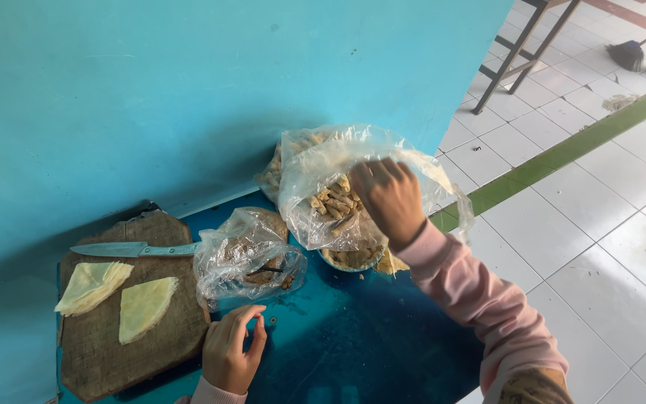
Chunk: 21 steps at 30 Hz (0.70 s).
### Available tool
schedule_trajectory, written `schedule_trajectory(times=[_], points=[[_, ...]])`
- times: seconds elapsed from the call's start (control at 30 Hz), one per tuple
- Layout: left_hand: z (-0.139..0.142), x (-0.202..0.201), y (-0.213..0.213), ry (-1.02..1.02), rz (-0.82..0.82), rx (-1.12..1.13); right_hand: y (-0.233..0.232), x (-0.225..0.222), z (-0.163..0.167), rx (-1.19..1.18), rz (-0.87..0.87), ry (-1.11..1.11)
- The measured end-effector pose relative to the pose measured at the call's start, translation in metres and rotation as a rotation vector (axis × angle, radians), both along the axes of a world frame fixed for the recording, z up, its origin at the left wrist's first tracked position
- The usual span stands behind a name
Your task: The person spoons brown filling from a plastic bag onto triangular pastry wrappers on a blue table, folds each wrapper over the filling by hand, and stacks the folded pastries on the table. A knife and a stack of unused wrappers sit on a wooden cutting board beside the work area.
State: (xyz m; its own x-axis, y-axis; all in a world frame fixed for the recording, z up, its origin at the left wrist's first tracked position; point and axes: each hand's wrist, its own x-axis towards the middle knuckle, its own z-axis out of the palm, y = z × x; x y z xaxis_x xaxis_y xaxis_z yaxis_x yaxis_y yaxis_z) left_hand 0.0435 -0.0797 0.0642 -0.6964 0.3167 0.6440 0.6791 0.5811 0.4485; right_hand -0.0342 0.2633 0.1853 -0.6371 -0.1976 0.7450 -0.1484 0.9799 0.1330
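My right hand (pixel 389 198) is raised and closed on a clear plastic bag (pixel 323 179) of small tan rolled snacks, held over a bowl (pixel 351 259) of the same snacks. Low on the blue table top (pixel 353 337), my left hand (pixel 229 348) has curled fingers just below a second clear bag (pixel 244 258) that lies over another bowl of brown pieces. It holds nothing that I can see. A round wooden cutting board (pixel 132 329) at the left carries two folded pale yellow wrappers (pixel 143 305) and a knife (pixel 132 249) along its far edge.
A turquoise wall (pixel 188 90) rises right behind the table. White floor tiles with a green strip (pixel 562 153) lie to the right. Metal frame legs (pixel 517 49) and a broom head (pixel 628 54) stand farther off.
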Motion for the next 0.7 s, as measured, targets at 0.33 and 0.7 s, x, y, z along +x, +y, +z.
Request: schedule_trajectory(times=[0.33,0.7], points=[[0.004,-0.001,0.002,0.034,-0.005,0.011,-0.006,0.014,-0.013,-0.017,0.020,-0.016],[0.008,0.000,0.003,0.001,-0.005,0.002,0.001,0.027,-0.012,-0.167,0.014,-0.108]])
